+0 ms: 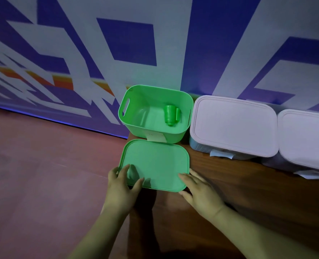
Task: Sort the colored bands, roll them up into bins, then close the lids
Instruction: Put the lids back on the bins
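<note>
L hand (121,182) & R hand (198,191): clamped on near corners of green lid (155,163), likely for level lift onto open green bin (131,128); rolled green bands (170,114) inside.

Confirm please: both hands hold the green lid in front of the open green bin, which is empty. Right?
Not empty: the head view shows rolled green bands lying inside the green bin. The left hand and right hand do hold the green lid in front of it.
</note>
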Demonstrator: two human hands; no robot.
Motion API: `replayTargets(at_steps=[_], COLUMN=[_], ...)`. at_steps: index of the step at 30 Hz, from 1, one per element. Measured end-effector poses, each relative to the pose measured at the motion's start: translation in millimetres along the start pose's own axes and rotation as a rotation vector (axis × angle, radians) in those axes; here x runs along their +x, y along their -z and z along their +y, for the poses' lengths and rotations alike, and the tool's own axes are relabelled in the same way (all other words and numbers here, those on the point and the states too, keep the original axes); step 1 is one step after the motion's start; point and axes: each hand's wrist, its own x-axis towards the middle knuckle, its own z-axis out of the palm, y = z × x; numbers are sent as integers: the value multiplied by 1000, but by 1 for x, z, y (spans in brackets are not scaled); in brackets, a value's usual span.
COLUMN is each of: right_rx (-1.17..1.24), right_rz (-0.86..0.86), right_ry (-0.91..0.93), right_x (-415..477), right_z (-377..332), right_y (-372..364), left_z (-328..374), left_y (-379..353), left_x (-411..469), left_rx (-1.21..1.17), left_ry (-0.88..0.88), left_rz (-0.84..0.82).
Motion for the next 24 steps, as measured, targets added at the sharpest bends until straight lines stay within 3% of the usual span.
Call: replayTargets(at_steps=[4, 7, 16, 19, 24], right_rx=[17, 57, 6, 205, 637], right_rz=[-3, 103, 549, 546, 607], right_ry=[4, -28, 188, 138, -156], right_x=[-10, -15, 4, 18, 62], right_z=[0, -6, -43, -64, -77], right_y=[3, 13, 94, 118, 142], left_z=[18, 25, 54, 67, 98], left_y=[7, 16, 56, 68, 83], left_x=[-4, -5, -20, -7, 23], left_rx=[-117, -219, -443, -502, -441], left_ry=[51, 107, -157, -158, -287], left_rz=[85, 124, 329, 326, 308])
